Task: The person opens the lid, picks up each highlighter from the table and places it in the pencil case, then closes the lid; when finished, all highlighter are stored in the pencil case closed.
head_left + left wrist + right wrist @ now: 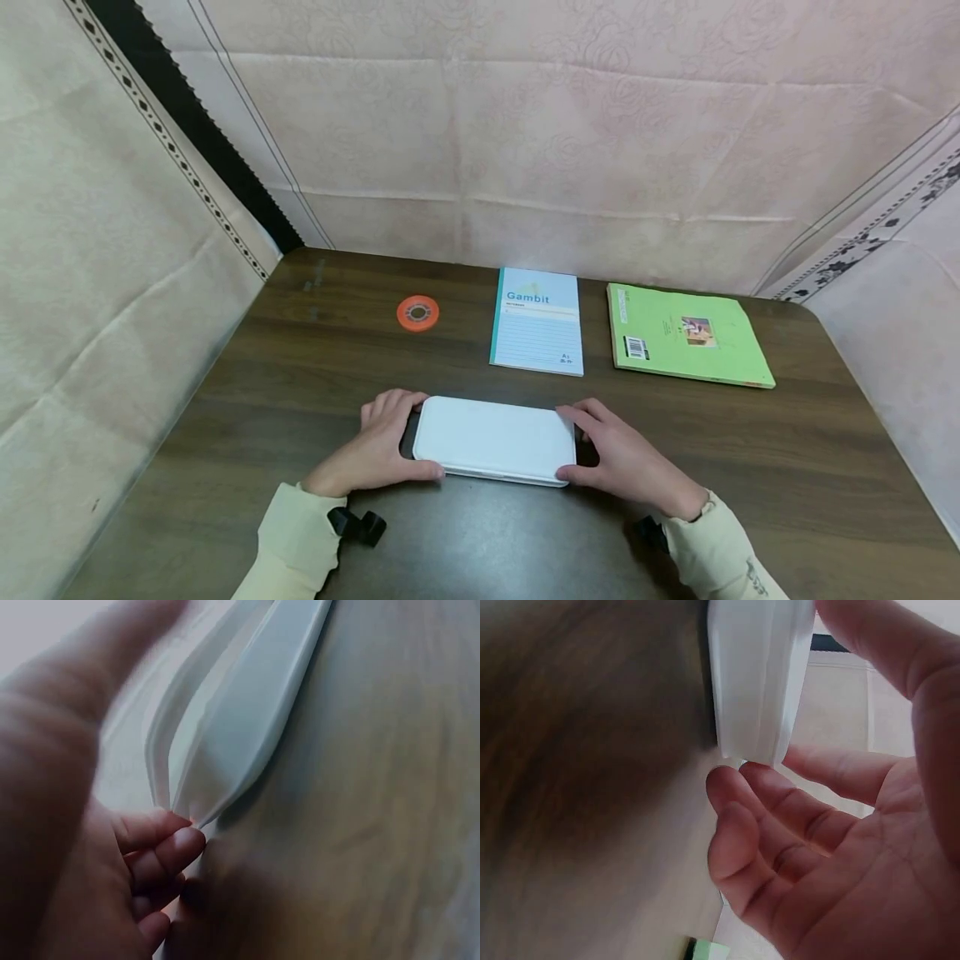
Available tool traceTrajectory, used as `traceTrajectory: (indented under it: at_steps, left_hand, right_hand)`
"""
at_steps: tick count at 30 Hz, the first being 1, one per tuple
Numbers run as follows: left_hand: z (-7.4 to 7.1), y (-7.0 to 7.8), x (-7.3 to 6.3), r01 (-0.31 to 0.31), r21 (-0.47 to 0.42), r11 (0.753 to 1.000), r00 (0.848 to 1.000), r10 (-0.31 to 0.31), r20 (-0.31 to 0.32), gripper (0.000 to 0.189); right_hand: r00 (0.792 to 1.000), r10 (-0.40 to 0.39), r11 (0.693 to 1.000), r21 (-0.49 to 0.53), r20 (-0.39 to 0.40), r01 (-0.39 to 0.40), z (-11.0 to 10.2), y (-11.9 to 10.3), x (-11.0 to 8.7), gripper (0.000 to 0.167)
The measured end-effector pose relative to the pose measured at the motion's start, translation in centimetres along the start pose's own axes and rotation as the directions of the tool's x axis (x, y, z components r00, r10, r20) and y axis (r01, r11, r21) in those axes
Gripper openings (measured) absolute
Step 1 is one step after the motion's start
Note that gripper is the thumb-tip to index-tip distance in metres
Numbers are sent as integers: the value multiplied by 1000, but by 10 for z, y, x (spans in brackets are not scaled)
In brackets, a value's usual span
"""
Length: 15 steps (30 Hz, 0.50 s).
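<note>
A flat white case (pixel 495 440) with rounded corners lies lengthwise before me on the table. Its left end is held by my left hand (pixel 382 446), thumb at the near edge and fingers toward the far side. In the left wrist view, curled fingertips (pixel 184 844) pinch the end of the case, where a narrow gap runs between its upper and lower parts. My right hand (pixel 618 454) grips the other end, thumb at the near corner and index finger at the far one. The right wrist view shows the lower fingers (pixel 739 840) bent just beyond the case's end (pixel 757 690).
Behind the case, on the brown wooden table (pixel 300 375), lie an orange disc (pixel 417 313), a light blue Gambit notebook (pixel 538 325) and a green book (pixel 686 335). Pale patterned cloth (pixel 570 150) hangs at the back and sides.
</note>
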<state>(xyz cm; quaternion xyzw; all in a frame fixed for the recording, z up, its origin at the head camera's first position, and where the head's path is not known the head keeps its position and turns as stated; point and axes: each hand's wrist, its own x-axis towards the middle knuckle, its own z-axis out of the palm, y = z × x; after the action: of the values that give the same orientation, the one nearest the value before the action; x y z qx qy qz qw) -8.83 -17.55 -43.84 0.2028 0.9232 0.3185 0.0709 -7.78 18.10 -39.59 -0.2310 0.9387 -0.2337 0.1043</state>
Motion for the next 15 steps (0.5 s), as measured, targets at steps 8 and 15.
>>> traceTrajectory:
  at_steps: [8, 15]
  left_hand:
    - [-2, -1, -1, -5, -34, 999, 1000, 4, -9, 82]
    - [-3, -2, -1, -4, -29, 1000, 1000, 4, -12, 86]
  right_hand:
    - [1000, 1, 998, -56, -16, -1, 1, -4, -1, 76]
    - [1000, -8, 997, -83, -23, 6, 3, -8, -1, 75]
